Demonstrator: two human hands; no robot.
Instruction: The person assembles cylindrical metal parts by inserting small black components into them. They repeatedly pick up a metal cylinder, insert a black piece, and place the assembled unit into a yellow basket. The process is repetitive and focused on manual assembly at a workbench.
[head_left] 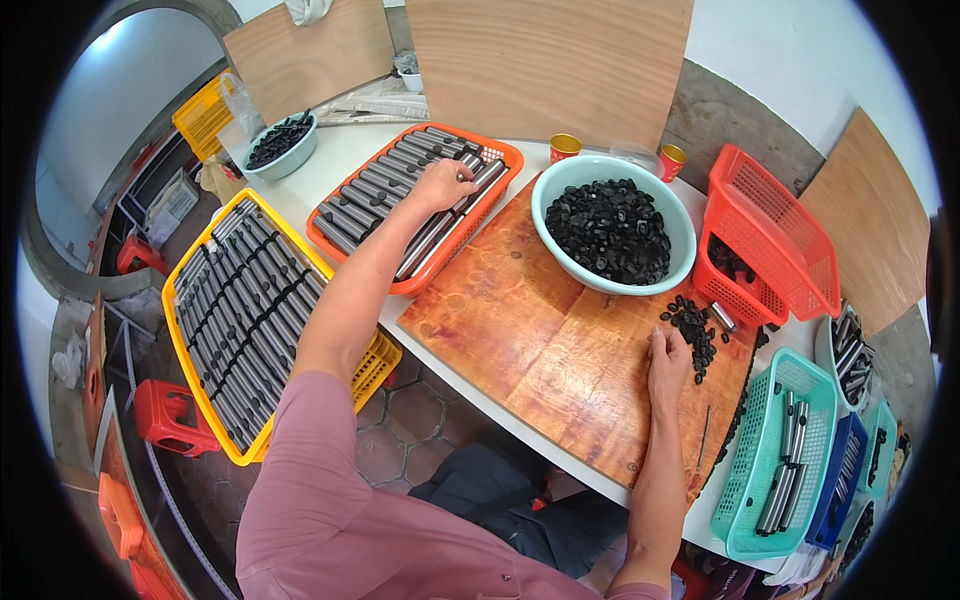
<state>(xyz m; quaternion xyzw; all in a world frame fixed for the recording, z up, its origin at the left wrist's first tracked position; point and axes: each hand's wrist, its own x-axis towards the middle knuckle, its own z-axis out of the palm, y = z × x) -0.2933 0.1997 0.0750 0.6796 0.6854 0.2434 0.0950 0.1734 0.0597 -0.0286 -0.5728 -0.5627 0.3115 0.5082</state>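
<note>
My left hand (443, 186) reaches into an orange basket (512, 158) packed with grey metal tubes (372, 196), several with black parts on them. Its fingers are curled in at the tubes on the right side; what they hold, if anything, is hidden. Over the wooden board (520, 320), my right hand (668, 364) has its fingers drawn together beside a loose pile of small black parts (693, 330). I cannot make out what is in them. A short metal tube (723, 317) lies by the pile. Behind it stands a pale blue bowl (545, 235) heaped with more black parts (610, 230).
A yellow crate (178, 330) of tubes stands at left, near a red stool (172, 418). Farther back is a bowl of black parts (280, 142). Red baskets (775, 220) stack at right, above a green basket (735, 515) holding tubes. A thin rod (704, 436) lies on the board.
</note>
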